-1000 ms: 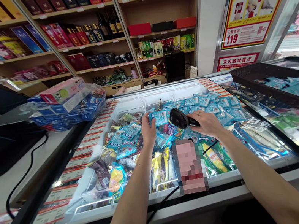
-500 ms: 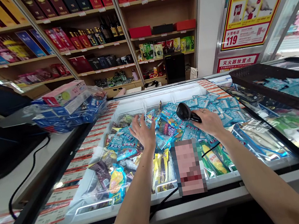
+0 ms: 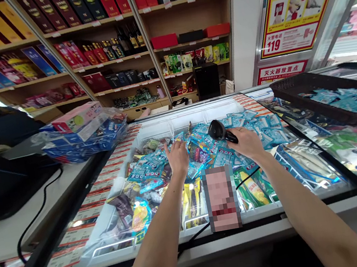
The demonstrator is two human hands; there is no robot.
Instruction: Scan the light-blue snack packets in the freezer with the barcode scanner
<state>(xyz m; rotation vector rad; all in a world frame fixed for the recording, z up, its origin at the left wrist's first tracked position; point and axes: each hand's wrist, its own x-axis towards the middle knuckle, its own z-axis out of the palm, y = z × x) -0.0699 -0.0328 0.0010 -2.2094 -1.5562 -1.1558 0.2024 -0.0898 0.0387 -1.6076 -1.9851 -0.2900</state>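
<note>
My right hand (image 3: 247,143) is closed around the handle of a black handheld barcode scanner (image 3: 218,131), its head facing left over the packets. To the left, my left hand (image 3: 179,158) is over the blue packets, one finger sticking out and the others bent down together. The tips of those fingers are hidden, so what they hold, if anything, does not show. Many small blue snack packets (image 3: 224,157) lie spread across the freezer's glass top (image 3: 110,214) around both hands. A blurred-out pinkish rectangle (image 3: 221,199) is between my forearms. A black cable (image 3: 196,234) runs past it.
Under the glass are yellow and green ice-cream packs (image 3: 253,187) and wire baskets. At right is a dark tray (image 3: 324,96) with more blue packets. Plastic-wrapped boxes (image 3: 84,131) are at left, beside a counter (image 3: 45,198). Shelves (image 3: 93,24) of boxes and bottles stand behind.
My left hand has gone from spread fingers to bent ones and shifted slightly to the right. My right hand still grips the scanner in nearly the same place. The view has shifted slightly.
</note>
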